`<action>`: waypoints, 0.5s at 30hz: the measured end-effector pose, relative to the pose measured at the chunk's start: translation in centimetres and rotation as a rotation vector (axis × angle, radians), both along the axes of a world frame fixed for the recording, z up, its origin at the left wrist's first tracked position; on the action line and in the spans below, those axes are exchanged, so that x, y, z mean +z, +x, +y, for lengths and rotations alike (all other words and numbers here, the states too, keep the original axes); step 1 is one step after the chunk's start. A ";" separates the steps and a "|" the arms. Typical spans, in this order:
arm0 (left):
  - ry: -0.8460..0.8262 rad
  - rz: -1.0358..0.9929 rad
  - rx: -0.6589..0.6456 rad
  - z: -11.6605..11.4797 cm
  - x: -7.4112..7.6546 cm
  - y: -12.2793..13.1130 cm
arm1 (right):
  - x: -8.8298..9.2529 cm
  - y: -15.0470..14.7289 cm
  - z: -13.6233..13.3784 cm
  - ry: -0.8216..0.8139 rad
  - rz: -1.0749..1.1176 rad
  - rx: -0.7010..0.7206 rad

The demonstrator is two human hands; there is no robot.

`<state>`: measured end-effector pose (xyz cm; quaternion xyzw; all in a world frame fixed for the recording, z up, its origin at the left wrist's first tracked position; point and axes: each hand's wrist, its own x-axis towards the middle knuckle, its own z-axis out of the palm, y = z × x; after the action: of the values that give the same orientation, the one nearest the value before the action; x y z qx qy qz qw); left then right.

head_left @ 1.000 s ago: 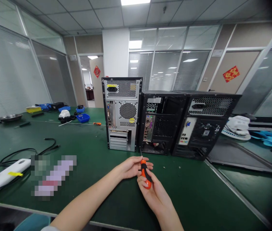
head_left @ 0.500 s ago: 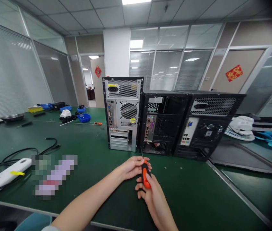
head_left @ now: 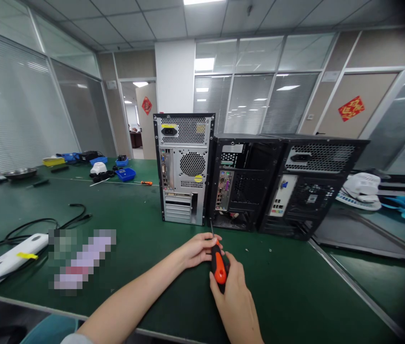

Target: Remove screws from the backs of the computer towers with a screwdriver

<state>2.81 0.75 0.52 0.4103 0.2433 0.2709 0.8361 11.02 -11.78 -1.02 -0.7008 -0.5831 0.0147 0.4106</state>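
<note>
A screwdriver (head_left: 220,268) with an orange and black handle points away from me, its thin shaft reaching the bottom left corner of the middle computer case (head_left: 251,190). My left hand (head_left: 198,250) is closed, its fingertips pinching the front of the handle where the shaft begins. Around the rear of the handle, my right hand (head_left: 236,298) grips with thumb on the left and fingers on the right. A silver-backed computer case (head_left: 205,191) stands upright just left of the shaft. Whether the tip sits in a screw is too small to tell.
Another black computer case (head_left: 297,224) stands at the right. On the green table (head_left: 145,267) lie a white power strip (head_left: 12,260) with black cables and a blurred-out item (head_left: 87,260). Blue trays (head_left: 125,175) and a second screwdriver (head_left: 147,183) lie farther back.
My right hand has shifted its hold on the screwdriver handle, turning from fingers curled underneath to thumb and fingers on either side. The left hand stays in place.
</note>
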 end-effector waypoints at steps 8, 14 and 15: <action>0.026 0.030 0.016 -0.1 0.2 0.0 | 0.2 0.6 0.6 0.007 -0.393 -0.031; 0.021 0.033 0.028 -0.1 0.0 0.1 | 0.5 0.7 0.8 0.030 -0.361 0.043; 0.019 0.037 0.031 -0.1 0.0 0.1 | 0.5 0.8 0.8 0.042 -0.329 0.058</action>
<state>2.88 0.61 0.56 0.4192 0.2625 0.2784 0.8233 11.78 -10.95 -0.54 -0.6678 -0.6627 -0.1003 0.3237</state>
